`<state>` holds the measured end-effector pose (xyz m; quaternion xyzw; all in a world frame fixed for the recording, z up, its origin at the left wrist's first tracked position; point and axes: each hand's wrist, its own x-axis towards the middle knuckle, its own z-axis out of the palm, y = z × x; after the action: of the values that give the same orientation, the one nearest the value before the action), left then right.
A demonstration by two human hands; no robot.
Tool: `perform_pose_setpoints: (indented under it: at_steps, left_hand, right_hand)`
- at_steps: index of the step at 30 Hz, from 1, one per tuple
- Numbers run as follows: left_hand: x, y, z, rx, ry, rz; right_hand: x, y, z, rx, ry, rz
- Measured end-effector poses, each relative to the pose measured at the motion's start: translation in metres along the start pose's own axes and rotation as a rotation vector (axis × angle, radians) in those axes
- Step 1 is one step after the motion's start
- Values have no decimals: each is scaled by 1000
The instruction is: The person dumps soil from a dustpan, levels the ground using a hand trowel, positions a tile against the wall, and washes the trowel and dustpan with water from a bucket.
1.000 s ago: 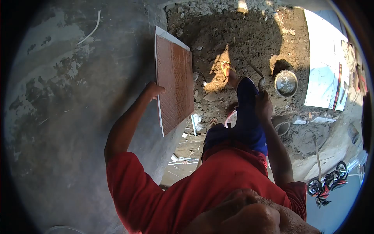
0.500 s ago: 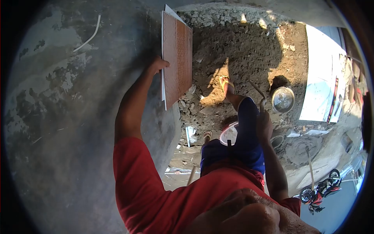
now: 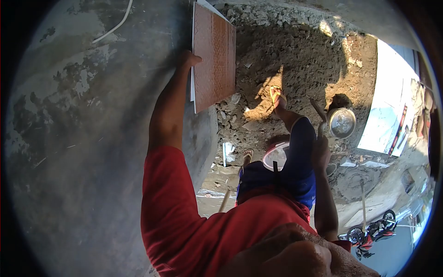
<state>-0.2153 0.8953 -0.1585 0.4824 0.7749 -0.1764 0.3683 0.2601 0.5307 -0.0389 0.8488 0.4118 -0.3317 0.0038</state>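
Note:
My left hand [image 3: 188,60] grips the left edge of a brown patterned tile [image 3: 214,60]. Its thumb lies over the edge, and the other fingers are hidden. At least one more pale-edged tile shows behind this one, and the stack stands tilted against a grey cement surface [image 3: 115,129]. Near my right thigh, my right hand [image 3: 320,154] is closed round the handle of a trowel [image 3: 317,110], whose blade points away from me. Just right of the blade is a round bucket [image 3: 342,123] with greyish contents.
Rough soil [image 3: 295,55] with rubble lies ahead of my sandalled feet. A pinkish-rimmed tub [image 3: 275,156] stands between my legs. On the right are a white sheet [image 3: 387,106], a long-handled tool [image 3: 363,198] in grey mortar and a motorbike [image 3: 369,233]. A white tube [image 3: 117,25] is at upper left.
The whole view has turned slightly, shifting the scene. The trowel blade has turned and shows more of its flat face. My left hand keeps its place on the tile edge.

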Motion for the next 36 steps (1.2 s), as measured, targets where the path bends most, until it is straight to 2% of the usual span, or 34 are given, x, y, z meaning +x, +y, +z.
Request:
perform_pose_setpoints:
  at_steps: [2, 3, 5, 8, 10, 12, 14, 15, 17, 18, 19, 20, 24, 26, 27, 29, 31, 32, 33, 35, 36]
  left_hand:
    - [-13, -3, 1, 280, 321, 107]
    - [-20, -6, 3, 278, 324, 104]
    - [-31, -14, 11, 214, 594, 104]
    - [-38, -25, 15, 228, 694, 57]
    - [-38, -25, 18, 223, 696, 49]
    - [-43, -24, 25, 219, 679, 34]
    - [-43, -26, 40, 103, 947, 152]
    - [-38, -29, 49, 102, 934, 149]
    - [-38, -31, 57, 131, 1165, 344]
    - [-39, -29, 54, 124, 1166, 345]
    - [-43, -30, 53, 133, 1042, 281]
    - [-47, -28, 48, 140, 925, 221]
    - [-42, -29, 36, 150, 806, 187]
    - [-52, -24, 31, 77, 655, 138]
    - [-55, -27, 34, 72, 654, 134]
    - [-59, -37, 46, 152, 837, 360]
    - [-23, -56, 90, 7, 995, 684]
    - [-81, -49, 83, -162, 745, 602]
    - [-149, -36, 79, -325, 493, 519]
    - [-201, -60, 142, -553, 534, 442]
    - [-215, -79, 184, -642, 555, 351]
  right_hand:
    - [-1, 0, 3, -17, 17, -28]
    - [-3, 1, 5, -24, 38, -50]
    - [-7, 2, 6, -37, 56, -70]
    - [-13, 4, 10, -13, 24, 13]
    - [-18, 10, 16, -36, 72, -81]
    - [-22, 4, 13, -35, 35, -76]
    - [-30, 3, 14, -42, -13, -68]
    - [-31, 2, 17, -39, -1, -16]
    - [-38, -3, 20, -38, 16, 35]
    - [-41, -8, 18, -42, -8, 76]
    - [-47, -9, 16, -52, -41, 119]
    - [-49, -7, 17, -57, -40, 118]
    - [-70, -1, 28, -36, -38, 100]
    - [-81, 5, 36, -7, -24, 84]
    - [-86, 9, 41, -9, -13, 71]
    - [-103, 19, 48, -18, -6, 59]
    - [-124, 27, 53, 216, 15, 68]
    - [-131, 53, 71, 214, 109, 3]
    - [-146, 69, 81, 213, 114, -2]
    - [-184, 95, 90, 734, 84, 125]
    - [-219, 82, 84, 954, 123, 193]
